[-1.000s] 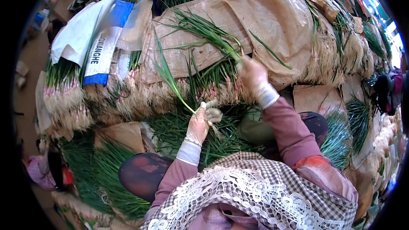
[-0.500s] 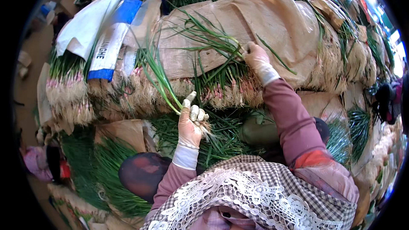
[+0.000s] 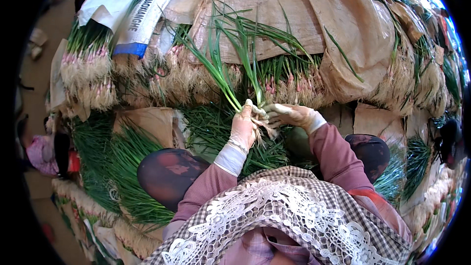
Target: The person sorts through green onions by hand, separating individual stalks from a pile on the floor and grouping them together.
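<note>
Both my gloved hands meet over the middle. My left hand [image 3: 245, 126] is closed round a small bunch of green onions [image 3: 219, 79], its leaves pointing up and pale roots hanging below the fingers. My right hand [image 3: 293, 116] reaches across to it, fingertips at the base of more green onion stalks [image 3: 253, 76] that stand beside the bunch. Its fingers look pressed together there, partly hidden by the left hand. Just beyond, a row of green onions [image 3: 289, 82] with reddish bases and long roots lies under a brown sacking sheet [image 3: 279, 10].
Some loose leaves [image 3: 287, 37] and a single leaf [image 3: 343, 56] lie on the sacking. A white and blue sack [image 3: 149, 17] covers bundles at the far left. Green leaves [image 3: 132, 167] are heaped by my left knee [image 3: 169, 176]. My right knee [image 3: 370, 154] is opposite. Another person [image 3: 44, 152] is at the left edge.
My right hand has come back from the sacking toward me, bringing stalks to my left hand. My left hand has moved right and slightly up, with its bunch. The view has shifted.
</note>
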Available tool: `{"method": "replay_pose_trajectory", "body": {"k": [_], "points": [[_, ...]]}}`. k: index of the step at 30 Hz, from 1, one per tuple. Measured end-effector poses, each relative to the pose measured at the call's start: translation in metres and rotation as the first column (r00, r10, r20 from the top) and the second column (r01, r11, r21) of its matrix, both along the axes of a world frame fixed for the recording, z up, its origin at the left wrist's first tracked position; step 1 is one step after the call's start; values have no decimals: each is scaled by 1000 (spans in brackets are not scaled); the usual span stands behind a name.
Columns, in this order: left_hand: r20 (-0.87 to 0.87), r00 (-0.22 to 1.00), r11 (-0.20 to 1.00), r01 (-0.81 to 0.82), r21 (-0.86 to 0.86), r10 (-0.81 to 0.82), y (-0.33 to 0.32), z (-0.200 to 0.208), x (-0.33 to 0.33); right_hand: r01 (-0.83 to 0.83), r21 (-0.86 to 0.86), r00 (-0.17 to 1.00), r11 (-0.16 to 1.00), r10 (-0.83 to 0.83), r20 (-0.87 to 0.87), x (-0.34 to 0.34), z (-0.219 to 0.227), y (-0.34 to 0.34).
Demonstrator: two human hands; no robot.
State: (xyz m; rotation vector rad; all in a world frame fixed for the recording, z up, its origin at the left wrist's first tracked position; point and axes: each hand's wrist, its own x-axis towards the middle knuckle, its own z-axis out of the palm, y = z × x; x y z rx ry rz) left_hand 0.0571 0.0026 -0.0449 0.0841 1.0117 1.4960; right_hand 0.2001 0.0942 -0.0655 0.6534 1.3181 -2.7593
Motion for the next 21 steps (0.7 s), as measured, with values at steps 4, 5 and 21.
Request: {"method": "replay_pose_trajectory", "body": {"k": [4,5,21], "points": [[-132,989,995,53,-80,-63,-6,0,5,294,7,956,956,-294,16,-53,7,-3],[-51,998,998,25,-61,-28,-4,-3,5,499,-79,867,863,-497,44,-57,1,-1],[166,983,995,68,72,-80,-10,22,10,699,124,662,704,-703,261,-64,-15,20]]}}
